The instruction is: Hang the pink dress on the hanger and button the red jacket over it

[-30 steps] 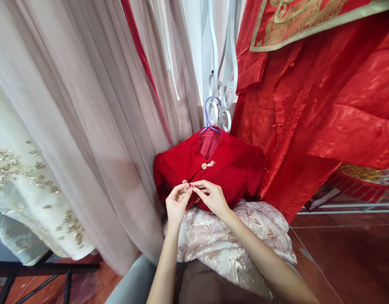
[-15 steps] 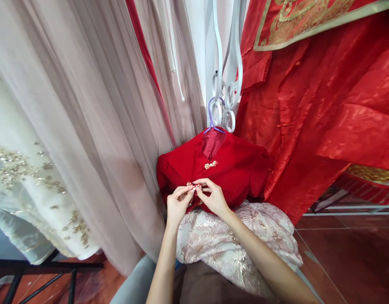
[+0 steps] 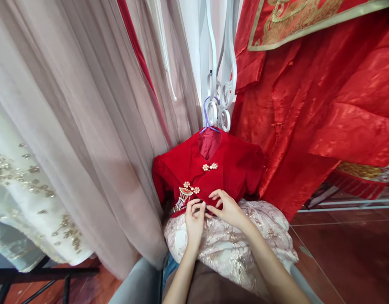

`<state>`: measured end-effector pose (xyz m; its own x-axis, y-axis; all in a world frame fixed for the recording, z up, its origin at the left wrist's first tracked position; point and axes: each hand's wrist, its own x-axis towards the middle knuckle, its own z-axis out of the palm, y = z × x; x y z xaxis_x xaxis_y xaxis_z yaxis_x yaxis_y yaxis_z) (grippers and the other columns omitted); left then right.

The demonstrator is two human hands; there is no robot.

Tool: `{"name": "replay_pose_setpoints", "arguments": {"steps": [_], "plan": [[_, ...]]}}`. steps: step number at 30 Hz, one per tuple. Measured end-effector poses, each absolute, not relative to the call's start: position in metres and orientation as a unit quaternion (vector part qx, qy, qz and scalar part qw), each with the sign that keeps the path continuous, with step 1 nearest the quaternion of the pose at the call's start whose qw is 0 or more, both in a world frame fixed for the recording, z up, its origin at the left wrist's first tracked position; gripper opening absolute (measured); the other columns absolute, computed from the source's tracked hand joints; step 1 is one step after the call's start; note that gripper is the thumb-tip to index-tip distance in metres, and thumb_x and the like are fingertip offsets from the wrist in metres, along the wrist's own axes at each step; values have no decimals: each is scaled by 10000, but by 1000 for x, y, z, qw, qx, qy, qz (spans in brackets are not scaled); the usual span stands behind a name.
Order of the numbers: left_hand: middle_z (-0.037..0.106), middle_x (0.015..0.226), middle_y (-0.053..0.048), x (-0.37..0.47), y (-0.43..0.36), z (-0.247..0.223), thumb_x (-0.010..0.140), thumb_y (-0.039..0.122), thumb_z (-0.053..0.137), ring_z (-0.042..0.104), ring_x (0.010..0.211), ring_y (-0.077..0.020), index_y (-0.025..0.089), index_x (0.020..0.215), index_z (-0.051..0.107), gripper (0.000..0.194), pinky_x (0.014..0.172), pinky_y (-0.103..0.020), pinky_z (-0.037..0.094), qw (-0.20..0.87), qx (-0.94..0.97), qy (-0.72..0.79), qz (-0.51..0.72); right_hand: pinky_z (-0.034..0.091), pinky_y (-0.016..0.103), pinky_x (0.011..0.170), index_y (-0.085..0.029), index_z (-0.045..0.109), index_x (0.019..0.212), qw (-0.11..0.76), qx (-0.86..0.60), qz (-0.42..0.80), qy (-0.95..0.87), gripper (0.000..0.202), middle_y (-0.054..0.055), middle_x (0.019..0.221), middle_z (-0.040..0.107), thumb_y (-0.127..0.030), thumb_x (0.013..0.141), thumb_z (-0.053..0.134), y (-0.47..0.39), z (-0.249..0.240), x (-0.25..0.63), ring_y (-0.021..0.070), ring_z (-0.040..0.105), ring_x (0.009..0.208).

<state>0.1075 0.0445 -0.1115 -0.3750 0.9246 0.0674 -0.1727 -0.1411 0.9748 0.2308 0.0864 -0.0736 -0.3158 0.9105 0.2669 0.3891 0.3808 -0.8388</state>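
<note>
A short red velvet jacket (image 3: 235, 169) hangs on a purple hanger (image 3: 206, 114). One pair of gold flower clasps (image 3: 210, 166) lies joined below its neckline. Lower down are another flower clasp pair (image 3: 191, 187) and a fan-shaped beaded ornament (image 3: 183, 197) with hanging strands. At the front hem, my left hand (image 3: 195, 221) has its fingertips pinched together; what they grip, if anything, is hidden. My right hand (image 3: 228, 209) is just right of it, fingers curved and apart over the jacket's lower front. Below the jacket spreads a pale brocade skirt (image 3: 270, 236) with metallic patterning.
Sheer greyish-pink fabric (image 3: 96, 126) hangs on the left, beside a white garment with gold sequins (image 3: 33, 185). Red satin garments (image 3: 295, 118) hang on the right. White scrolled metalwork (image 3: 225, 95) supports the hanger. A black metal frame (image 3: 55, 273) stands at lower left.
Both hands have left the middle flower clasp and moved down and right to the jacket's hem. That clasp and the fan ornament are uncovered now. My right fingers have spread apart.
</note>
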Motion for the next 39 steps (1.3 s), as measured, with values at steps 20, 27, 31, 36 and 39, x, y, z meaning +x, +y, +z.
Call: {"name": "replay_pose_setpoints", "arguments": {"steps": [20, 27, 31, 36, 39], "plan": [[560, 1006, -89, 98, 39, -110, 900, 392, 437, 553, 902, -194, 188, 1259, 497, 417, 862, -350, 439, 151, 480, 638, 582, 519, 287, 703, -213, 440, 783, 459, -413, 352, -703, 119, 7, 800, 544, -151, 710, 510, 88, -110, 206, 148, 588, 726], [442, 1039, -121, 106, 38, -117, 891, 441, 413, 499, 1014, -266, 152, 1456, 214, 665, 930, -437, 379, 108, 455, 721, 512, 527, 259, 652, -211, 456, 788, 446, -417, 376, -697, 116, 8, 822, 561, -195, 724, 552, 89, -110, 207, 129, 596, 699], [438, 1071, -121, 84, 45, -122, 883, 426, 424, 463, 1072, -277, 196, 1441, 266, 624, 962, -465, 351, 34, 409, 734, 541, 523, 246, 606, -211, 461, 790, 416, -430, 400, -694, 166, -11, 744, 580, -239, 721, 609, 90, -111, 210, 127, 594, 651], [560, 992, -92, 67, 50, -127, 898, 376, 415, 525, 955, -224, 205, 1402, 333, 538, 937, -415, 390, 65, 429, 679, 593, 488, 224, 538, -209, 483, 725, 387, -438, 406, -702, 246, -30, 638, 581, -324, 692, 698, 91, -106, 215, 128, 582, 598], [583, 950, -83, 70, 50, -131, 894, 395, 432, 558, 888, -198, 171, 1328, 419, 488, 878, -366, 436, 120, 413, 652, 624, 497, 242, 558, -203, 512, 689, 387, -450, 415, -689, 259, -28, 597, 601, -364, 686, 715, 91, -100, 217, 135, 597, 579]]}}
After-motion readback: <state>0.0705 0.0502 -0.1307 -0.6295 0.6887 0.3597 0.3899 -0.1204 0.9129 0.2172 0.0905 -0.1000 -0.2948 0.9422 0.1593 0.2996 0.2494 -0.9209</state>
